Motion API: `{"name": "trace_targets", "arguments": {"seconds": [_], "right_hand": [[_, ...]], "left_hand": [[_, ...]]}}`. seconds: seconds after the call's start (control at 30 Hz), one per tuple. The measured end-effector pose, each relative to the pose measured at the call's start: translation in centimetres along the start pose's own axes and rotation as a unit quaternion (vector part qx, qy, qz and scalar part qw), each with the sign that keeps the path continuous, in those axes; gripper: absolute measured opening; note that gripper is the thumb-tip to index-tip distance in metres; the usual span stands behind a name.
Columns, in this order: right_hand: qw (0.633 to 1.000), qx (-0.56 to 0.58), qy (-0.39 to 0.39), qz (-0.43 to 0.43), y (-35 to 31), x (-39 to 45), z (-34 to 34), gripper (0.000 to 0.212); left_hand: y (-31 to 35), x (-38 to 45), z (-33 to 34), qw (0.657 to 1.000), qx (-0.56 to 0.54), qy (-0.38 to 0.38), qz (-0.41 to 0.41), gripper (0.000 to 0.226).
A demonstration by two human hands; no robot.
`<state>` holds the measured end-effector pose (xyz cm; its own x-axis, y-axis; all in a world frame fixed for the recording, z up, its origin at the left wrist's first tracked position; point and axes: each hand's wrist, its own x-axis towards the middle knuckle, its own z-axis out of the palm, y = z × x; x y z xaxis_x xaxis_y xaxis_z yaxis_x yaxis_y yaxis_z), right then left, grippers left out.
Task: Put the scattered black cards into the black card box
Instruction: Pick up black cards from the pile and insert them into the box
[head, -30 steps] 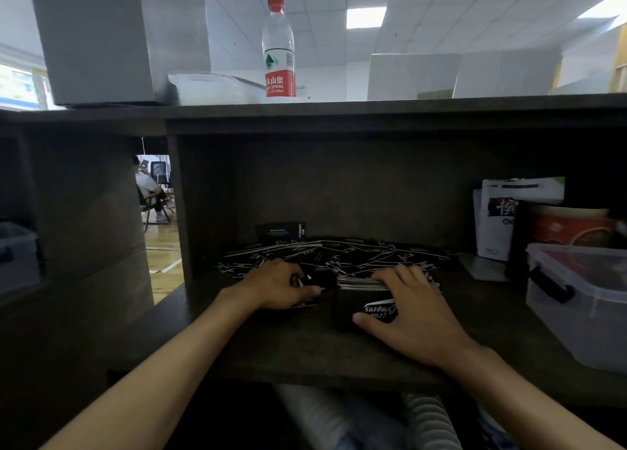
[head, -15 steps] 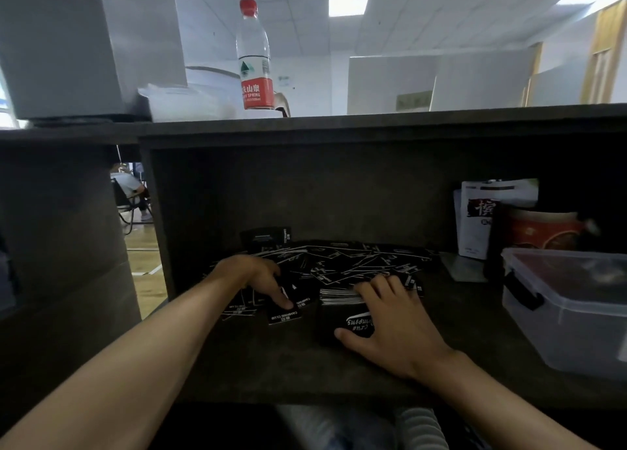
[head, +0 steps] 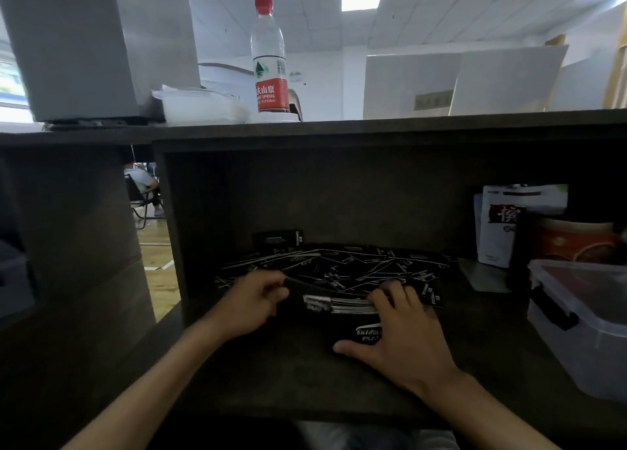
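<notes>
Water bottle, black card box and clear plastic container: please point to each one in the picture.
Water bottle (head: pixel 271 91): head view, on its red label.
Black card box (head: pixel 353 334): head view, on its front face.
Clear plastic container (head: pixel 583 334): head view, on its side wall.

The bench (head: pixel 305 375) looks like dark wood with a matt, slightly grainy face. The cards (head: pixel 356 266) are black paper with white print and a faint shine. The box (head: pixel 353 327) seems to be matt black cardboard. The bottle (head: pixel 270 56) is clear, glossy plastic with a red cap and paper-like label. The tub (head: pixel 583 327) is cloudy, smooth plastic. The pouch (head: pixel 498 225) looks smooth and slightly glossy.
</notes>
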<state>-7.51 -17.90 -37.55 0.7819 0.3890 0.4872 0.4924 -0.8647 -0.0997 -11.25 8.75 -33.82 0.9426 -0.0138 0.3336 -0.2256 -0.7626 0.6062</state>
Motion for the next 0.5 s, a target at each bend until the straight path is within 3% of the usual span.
{"name": "trace_targets", "arguments": {"seconds": [0.07,0.17,0.33,0.4,0.5], "right_hand": [[1.000,0.006,-0.003,0.002,0.0,0.0,0.1,0.111],[0.999,0.025,-0.022,-0.009,-0.1,0.2,0.3,0.123],[0.999,0.007,-0.030,-0.045,-1.7,0.8,0.7,0.105],[0.999,0.009,-0.020,-0.035,-2.0,0.9,1.0,0.103],[0.999,0.017,-0.023,-0.030,-1.8,0.9,1.4,0.108]], "left_hand": [[-0.1,-1.6,1.9,0.999,-0.019,-0.040,0.000,0.017],[0.1,-1.7,3.2,0.996,-0.080,-0.040,0.012,0.017],[0.1,0.6,3.2,0.978,-0.140,-0.154,-0.020,0.031],[-0.8,1.7,3.2,0.979,-0.166,-0.097,-0.068,0.042],[-2.9,4.3,3.1,0.990,-0.023,0.095,-0.097,0.028]]}}
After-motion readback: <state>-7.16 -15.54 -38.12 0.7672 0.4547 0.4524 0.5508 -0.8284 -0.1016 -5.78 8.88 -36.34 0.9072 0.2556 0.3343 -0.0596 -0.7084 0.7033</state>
